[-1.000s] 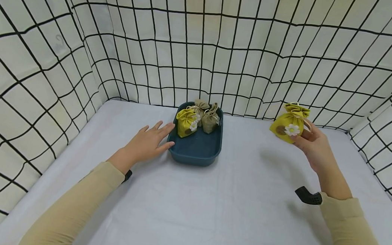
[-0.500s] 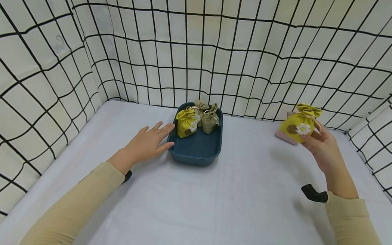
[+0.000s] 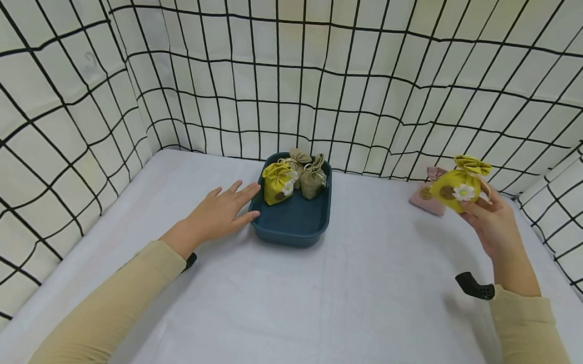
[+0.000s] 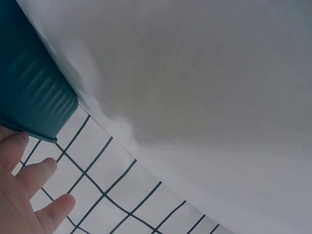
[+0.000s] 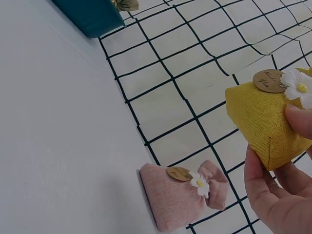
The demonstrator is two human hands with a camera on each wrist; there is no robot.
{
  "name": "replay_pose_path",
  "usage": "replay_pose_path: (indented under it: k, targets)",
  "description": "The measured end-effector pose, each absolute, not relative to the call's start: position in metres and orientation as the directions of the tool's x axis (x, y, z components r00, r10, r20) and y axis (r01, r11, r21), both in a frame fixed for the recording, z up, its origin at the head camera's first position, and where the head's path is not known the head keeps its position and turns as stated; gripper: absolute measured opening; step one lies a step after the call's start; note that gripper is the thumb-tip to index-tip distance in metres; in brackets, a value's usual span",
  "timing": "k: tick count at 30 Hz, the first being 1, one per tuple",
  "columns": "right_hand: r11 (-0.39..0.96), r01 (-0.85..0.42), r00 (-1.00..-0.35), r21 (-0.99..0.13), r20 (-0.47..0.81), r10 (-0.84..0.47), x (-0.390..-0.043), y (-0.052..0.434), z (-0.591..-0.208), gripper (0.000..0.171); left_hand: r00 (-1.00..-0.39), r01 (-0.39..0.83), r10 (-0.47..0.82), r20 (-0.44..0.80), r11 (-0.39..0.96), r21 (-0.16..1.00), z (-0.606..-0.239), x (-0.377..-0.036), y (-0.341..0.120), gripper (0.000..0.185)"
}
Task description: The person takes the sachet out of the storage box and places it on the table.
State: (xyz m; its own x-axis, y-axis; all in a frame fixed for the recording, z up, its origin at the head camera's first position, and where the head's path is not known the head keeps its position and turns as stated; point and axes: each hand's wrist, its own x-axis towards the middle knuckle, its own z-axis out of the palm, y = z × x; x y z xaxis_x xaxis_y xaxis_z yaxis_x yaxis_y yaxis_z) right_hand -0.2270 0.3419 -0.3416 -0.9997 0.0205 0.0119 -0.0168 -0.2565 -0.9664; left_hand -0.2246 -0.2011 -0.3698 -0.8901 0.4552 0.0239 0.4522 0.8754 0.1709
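My right hand pinches a yellow drawstring pouch with a white flower and a brown oval tag, above the table at the right. Behind it on the table lies a pink pouch, partly covered by the yellow one in the head view; the right wrist view shows the pink pouch whole, with its own flower and tag. My left hand has its fingers spread, fingertips at the left rim of a dark blue bin. Inside that bin stand another yellow pouch and two beige pouches.
A white cloth covers the table. Black grid netting over pale walls encloses the back and both sides. A black wrist device sits under the right forearm.
My right hand has moved to the right with the yellow pouch. The pink pouch, hidden behind it a second ago, now shows. The left hand and the bin have stayed put.
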Motion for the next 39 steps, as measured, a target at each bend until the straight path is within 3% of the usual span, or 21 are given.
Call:
replay_pose_path:
  k: [16, 39]
  targets:
    - [-0.46, 0.004, -0.985, -0.888, -0.082, 0.15, -0.232, 0.359, -0.343, 0.086, -0.89, 0.452, 0.455, 0.021, 0.876, 0.168, -0.369, -0.224, -0.201, 0.071]
    - [-0.405, 0.073, -0.936, -0.912, -0.202, 0.287, -0.244, 0.382, -0.352, 0.093, -0.892, 0.449, 0.452, 0.027, 0.876, 0.173, -0.37, -0.223, -0.201, 0.071]
